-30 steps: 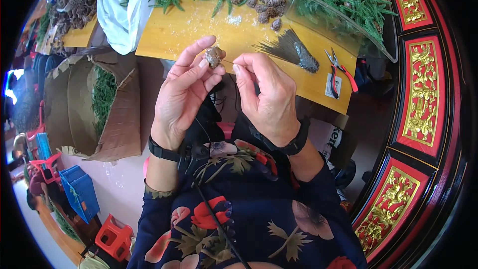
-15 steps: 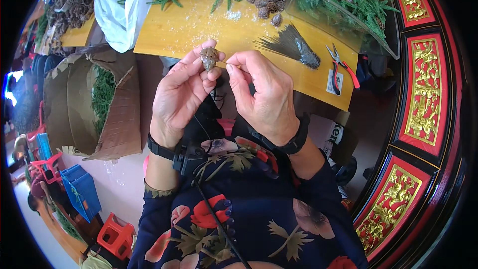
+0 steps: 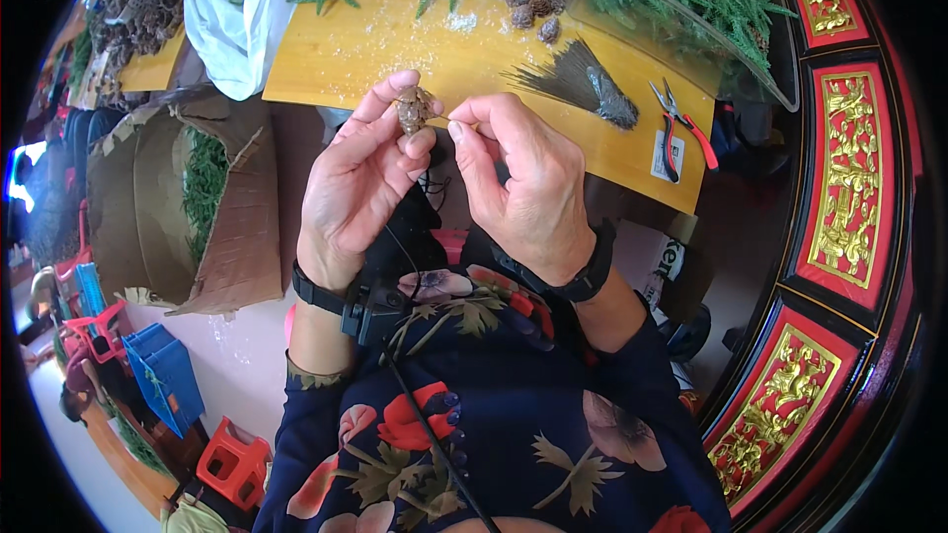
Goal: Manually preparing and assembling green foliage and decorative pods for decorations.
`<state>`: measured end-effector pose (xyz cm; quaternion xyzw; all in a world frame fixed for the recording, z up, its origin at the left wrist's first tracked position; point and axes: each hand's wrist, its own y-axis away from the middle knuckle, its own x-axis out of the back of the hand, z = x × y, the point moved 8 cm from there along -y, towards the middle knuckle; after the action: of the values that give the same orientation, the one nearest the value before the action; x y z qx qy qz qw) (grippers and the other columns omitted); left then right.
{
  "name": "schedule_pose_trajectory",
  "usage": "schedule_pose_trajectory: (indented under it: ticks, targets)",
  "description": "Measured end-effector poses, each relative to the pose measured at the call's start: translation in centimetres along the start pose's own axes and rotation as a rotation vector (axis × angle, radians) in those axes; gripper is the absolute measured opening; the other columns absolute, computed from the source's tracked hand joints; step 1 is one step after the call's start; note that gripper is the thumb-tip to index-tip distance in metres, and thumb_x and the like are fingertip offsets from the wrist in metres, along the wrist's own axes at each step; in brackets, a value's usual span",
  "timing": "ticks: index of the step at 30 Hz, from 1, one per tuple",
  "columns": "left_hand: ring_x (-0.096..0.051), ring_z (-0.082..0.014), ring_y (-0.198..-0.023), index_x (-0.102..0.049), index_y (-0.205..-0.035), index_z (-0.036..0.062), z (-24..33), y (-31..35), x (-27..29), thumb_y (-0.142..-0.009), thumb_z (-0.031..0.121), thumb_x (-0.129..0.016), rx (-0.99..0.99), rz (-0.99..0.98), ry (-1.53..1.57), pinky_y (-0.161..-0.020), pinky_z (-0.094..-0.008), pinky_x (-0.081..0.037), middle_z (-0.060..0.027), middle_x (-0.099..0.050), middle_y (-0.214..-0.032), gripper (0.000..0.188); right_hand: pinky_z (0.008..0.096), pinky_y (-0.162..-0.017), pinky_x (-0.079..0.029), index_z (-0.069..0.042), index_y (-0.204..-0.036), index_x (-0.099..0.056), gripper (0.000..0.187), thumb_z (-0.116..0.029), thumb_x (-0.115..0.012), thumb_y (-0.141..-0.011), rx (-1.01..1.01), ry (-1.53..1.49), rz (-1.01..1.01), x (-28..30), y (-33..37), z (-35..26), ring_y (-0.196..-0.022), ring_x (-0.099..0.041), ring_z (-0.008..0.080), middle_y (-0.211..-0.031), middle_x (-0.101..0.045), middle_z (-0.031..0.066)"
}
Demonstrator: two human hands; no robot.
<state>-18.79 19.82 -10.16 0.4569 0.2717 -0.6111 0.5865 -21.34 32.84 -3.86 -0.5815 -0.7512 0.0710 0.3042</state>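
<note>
Small pine cone point(image 3: 411, 109) pinched in left hand point(image 3: 360, 183) fingertips above yellow table point(image 3: 395, 49) edge; right hand point(image 3: 523, 188) fingers narrowed on thin wire point(image 3: 456, 119) at cone's side. Likely risk: wire slipping off scales, or pricking a fingertip.

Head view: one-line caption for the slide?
Left hand pinches a small pine cone while right hand holds a thin wire against it.

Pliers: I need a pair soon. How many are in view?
1: red-handled pliers on the yellow table, right of the wire bundle. Others may be hidden.
</note>
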Motion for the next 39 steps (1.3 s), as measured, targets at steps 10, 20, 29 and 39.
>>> schedule_pose_trajectory:
  ticks: [10, 20, 29, 39]
  targets:
    - [-0.048, -0.0146, -0.078, -0.04, -0.136, -0.0018, -0.22, -0.11, -0.08, -0.099, 0.009, -0.043, 0.025, -0.01, 0.009, -0.069, -0.0246, -0.043, -0.0158, -0.055, -0.113, 0.039, 0.0281, -0.06, -0.051, 0.001, -0.091, -0.058, 0.009, 0.003, -0.063, -0.084, 0.001, 0.009, -0.011, 0.11, -0.03, 0.08, -0.066, -0.067, 0.0205, -0.078, -0.063, 0.0111]
    - [-0.045, -0.0114, -0.072, -0.041, -0.135, -0.003, -0.4, 0.03, -0.23, -0.099, 0.012, -0.046, 0.031, 0.042, -0.02, -0.063, -0.0221, -0.042, -0.0118, -0.055, -0.111, 0.039, 0.0279, -0.059, -0.05, 0.001, -0.091, -0.058, 0.009, 0.003, -0.065, -0.084, 0.019, 0.005, 0.041, 0.08, -0.08, 0.28, -0.066, -0.066, 0.0195, -0.077, -0.063, 0.0105]
    - [-0.043, -0.01, -0.069, -0.046, -0.131, -0.002, -0.3, -0.06, -0.51, -0.099, 0.011, -0.048, -0.033, 0.018, -0.089, -0.06, -0.0196, -0.04, -0.0115, -0.056, -0.112, 0.035, 0.0277, -0.058, -0.05, 0.0, -0.09, -0.059, 0.01, 0.002, -0.066, -0.084, 0.034, -0.012, 0.04, -0.05, 0.11, 0.09, -0.064, -0.065, 0.0191, -0.076, -0.063, 0.0097]
    - [-0.047, -0.0105, -0.068, -0.049, -0.126, -0.0005, -0.66, 0.03, -0.68, -0.1, 0.01, -0.046, -0.049, -0.035, -0.081, -0.058, -0.0185, -0.04, -0.0095, -0.057, -0.105, 0.029, 0.0285, -0.057, -0.05, -0.001, -0.09, -0.059, 0.009, 0.003, -0.065, -0.083, 0.022, 0.006, 0.049, -0.13, 0.25, 0.23, -0.063, -0.065, 0.0195, -0.075, -0.062, 0.0095]
